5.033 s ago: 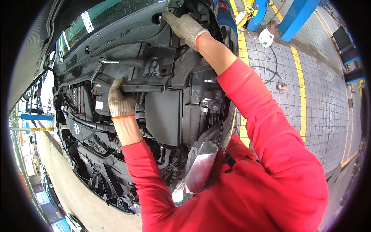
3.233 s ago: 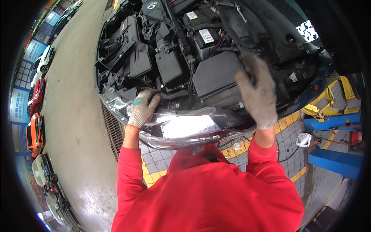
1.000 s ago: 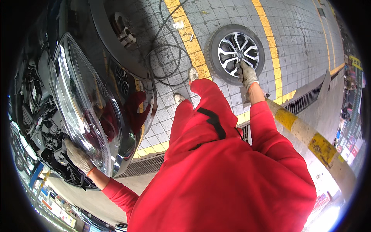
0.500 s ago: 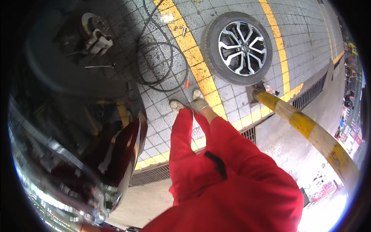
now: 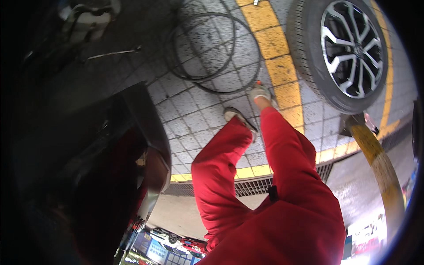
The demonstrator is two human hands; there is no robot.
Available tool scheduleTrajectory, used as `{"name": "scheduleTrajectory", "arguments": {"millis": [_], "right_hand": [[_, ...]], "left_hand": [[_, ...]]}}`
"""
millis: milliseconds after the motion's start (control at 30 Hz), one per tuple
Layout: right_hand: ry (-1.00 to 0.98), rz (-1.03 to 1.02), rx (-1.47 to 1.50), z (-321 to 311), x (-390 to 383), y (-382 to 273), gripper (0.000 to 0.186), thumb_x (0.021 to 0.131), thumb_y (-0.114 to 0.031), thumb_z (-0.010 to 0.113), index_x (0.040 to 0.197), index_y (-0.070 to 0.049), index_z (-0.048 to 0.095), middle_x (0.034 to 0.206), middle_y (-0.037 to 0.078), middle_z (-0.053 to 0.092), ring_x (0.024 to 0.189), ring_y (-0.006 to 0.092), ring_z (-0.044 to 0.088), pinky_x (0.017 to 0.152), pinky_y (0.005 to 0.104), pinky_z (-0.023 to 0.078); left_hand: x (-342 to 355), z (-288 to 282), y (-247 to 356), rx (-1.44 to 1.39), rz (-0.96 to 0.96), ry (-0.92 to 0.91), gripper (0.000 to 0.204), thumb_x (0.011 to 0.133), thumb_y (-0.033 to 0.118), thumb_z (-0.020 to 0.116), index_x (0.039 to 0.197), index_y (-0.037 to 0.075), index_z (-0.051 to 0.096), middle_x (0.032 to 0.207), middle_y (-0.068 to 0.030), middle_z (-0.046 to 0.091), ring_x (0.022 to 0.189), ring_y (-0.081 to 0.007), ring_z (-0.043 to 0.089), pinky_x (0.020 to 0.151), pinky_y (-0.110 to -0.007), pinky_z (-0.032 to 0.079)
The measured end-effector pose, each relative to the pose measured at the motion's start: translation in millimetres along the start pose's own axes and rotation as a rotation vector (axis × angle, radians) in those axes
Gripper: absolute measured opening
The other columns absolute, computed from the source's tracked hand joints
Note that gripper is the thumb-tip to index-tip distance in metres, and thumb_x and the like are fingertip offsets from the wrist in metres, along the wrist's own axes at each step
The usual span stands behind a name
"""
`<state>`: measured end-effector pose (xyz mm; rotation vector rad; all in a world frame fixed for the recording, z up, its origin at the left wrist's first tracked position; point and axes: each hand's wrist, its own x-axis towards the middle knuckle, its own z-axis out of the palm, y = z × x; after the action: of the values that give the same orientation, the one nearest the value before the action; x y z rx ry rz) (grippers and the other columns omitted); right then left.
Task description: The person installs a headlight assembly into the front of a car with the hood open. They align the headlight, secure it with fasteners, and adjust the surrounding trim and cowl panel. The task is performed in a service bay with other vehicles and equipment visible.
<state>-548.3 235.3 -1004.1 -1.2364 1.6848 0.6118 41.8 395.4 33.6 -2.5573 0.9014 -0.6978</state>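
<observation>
My right hand [image 5: 259, 93], in a pale work glove, reaches down to the floor beside my shoe. Its fingers are closed around the handle of a screwdriver [image 5: 259, 82]; only a bit of the orange handle shows past the glove, and the thin shaft is hard to make out. The screwdriver lies next to a coiled black hose [image 5: 221, 92] on the grey tiles. My left hand is out of view.
A wheel with a tyre [image 5: 309, 75] lies at the right, by a yellow-and-white curved pipe [image 5: 375, 159]. At the left is a dark car body [image 5: 88, 145], with a brake caliper [image 5: 90, 22] beyond it. A long metal bar tool [image 5: 112, 54] lies on the floor.
My view has come lower and closer to the floor. My right hand has moved from above my shoe down to the orange-handled screwdriver and closed on it. My feet have shifted.
</observation>
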Motion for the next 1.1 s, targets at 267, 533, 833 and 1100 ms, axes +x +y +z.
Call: {"name": "scheduleTrajectory", "arguments": {"millis": [267, 533, 833, 1100], "right_hand": [[-0.112, 0.152, 0.704, -105, -153, -5, 0.075, 0.094, -0.051, 0.08, 0.145, 0.003, 0.071, 0.138, 0.021, 0.077, 0.113, 0.0314, 0.078, 0.092, 0.0432, 0.064], [-0.011, -0.311, 1.214, -292, -489, -70, 0.052, 0.102, -0.02, 0.076, 0.147, 0.003, 0.061, 0.117, 0.012, 0.072, 0.099, 0.0201, 0.068, 0.08, 0.0377, 0.06], [-0.231, -0.999, 0.907, -334, -899, -155, 0.043, 0.11, -0.019, 0.058, 0.148, 0.001, 0.058, 0.087, 0.002, 0.06, 0.06, 0.0094, 0.049, 0.053, 0.0273, 0.04], [-0.603, -1.001, 0.041, 14, -1121, -239, 0.029, 0.111, -0.027, 0.068, 0.13, -0.005, 0.071, 0.091, 0.005, 0.067, 0.077, 0.013, 0.063, 0.069, 0.033, 0.053]], "left_hand": [[-61, -31, -153, 0.278, -0.208, -0.068, 0.068, 0.109, 0.03, 0.069, 0.168, 0.0, 0.052, 0.138, -0.0157, 0.075, 0.108, -0.0223, 0.075, 0.092, -0.04, 0.063], [3, 30, 27, -0.332, 0.327, 0.079, 0.04, 0.114, 0.024, 0.06, 0.147, 0.003, 0.065, 0.139, -0.0261, 0.074, 0.124, -0.0437, 0.072, 0.108, -0.052, 0.058], [-87, -109, 45, -1.286, 0.15, 0.379, 0.047, 0.108, 0.024, 0.071, 0.146, -0.001, 0.065, 0.138, -0.0252, 0.071, 0.128, -0.0434, 0.067, 0.113, -0.051, 0.052], [-413, -31, -253, -1.731, -0.492, -0.272, 0.039, 0.112, 0.023, 0.071, 0.143, -0.001, 0.07, 0.115, -0.0139, 0.078, 0.104, -0.0224, 0.076, 0.094, -0.037, 0.061]]}}
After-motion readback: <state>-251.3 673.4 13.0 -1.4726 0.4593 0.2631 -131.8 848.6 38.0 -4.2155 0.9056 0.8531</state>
